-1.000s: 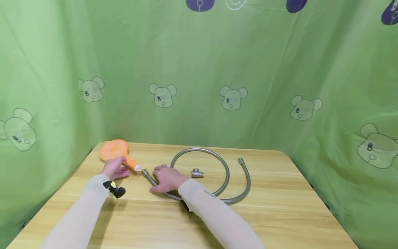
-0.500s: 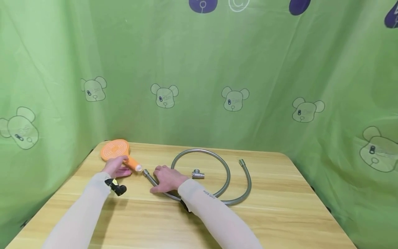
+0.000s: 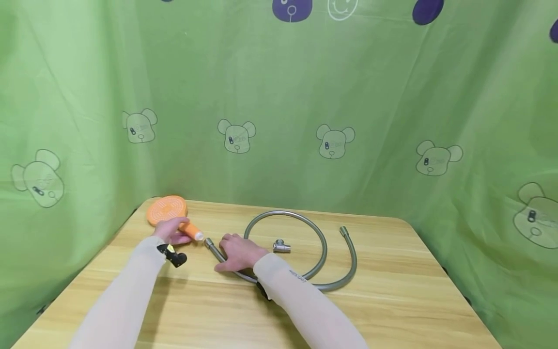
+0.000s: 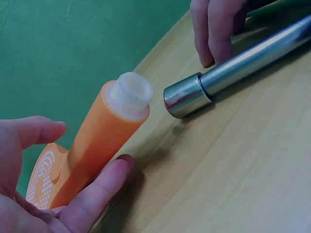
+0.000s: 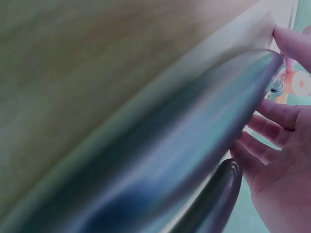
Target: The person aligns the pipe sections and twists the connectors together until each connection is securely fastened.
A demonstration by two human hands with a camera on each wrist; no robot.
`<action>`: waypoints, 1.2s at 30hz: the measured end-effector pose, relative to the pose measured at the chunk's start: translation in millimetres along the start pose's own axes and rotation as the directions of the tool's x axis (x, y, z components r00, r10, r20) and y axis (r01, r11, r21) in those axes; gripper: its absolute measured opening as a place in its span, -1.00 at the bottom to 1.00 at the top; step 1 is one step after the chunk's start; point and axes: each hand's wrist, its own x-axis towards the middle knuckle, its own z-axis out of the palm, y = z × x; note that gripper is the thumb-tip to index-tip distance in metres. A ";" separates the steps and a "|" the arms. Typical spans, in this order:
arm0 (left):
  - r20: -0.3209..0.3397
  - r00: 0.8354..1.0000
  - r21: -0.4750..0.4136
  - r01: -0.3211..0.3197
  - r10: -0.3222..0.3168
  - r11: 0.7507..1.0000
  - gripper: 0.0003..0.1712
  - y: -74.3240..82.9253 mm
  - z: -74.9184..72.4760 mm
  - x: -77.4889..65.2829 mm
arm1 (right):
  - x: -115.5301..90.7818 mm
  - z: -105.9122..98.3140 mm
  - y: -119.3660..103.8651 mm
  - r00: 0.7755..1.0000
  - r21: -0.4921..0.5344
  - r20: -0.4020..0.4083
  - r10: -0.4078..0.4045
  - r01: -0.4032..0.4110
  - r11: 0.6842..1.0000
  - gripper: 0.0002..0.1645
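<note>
An orange shower head lies at the table's far left, its white threaded end pointing toward the grey metal shower hose. My left hand is at the handle. In the left wrist view its fingers lie along the handle's side, and the thumb stands apart from it. The hose's metal end nut faces the threaded end across a small gap. My right hand is spread over the hose near that nut, with thumb and fingers on either side. Its fingertips are partly hidden behind the hose in the right wrist view.
A small chrome angle valve lies inside the hose's loop. The hose's other end rests farther right. Green curtain hangs behind the wooden table and on both sides.
In the head view the whole scene has slid slightly to the right. Both hands stay almost where they were, beside the handle and over the hose.
</note>
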 end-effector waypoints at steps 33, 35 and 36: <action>0.022 0.999 0.000 0.033 -0.033 0.999 -0.81 -5.4 1.3 -6.3 | -9.4 7.1 0.5 1.000 0.232 0.012 0.016 -0.019 0.973 -0.22; 0.040 0.999 -0.002 0.034 -0.034 0.999 -0.84 -3.3 -1.7 -5.0 | -7.5 4.7 -0.6 1.000 0.243 0.001 0.011 -0.011 0.970 -0.24; 0.045 0.998 -0.016 0.038 -0.037 0.999 -0.85 -2.4 -3.4 -3.7 | -6.4 3.5 -1.4 1.000 0.250 -0.002 0.010 -0.009 0.968 -0.25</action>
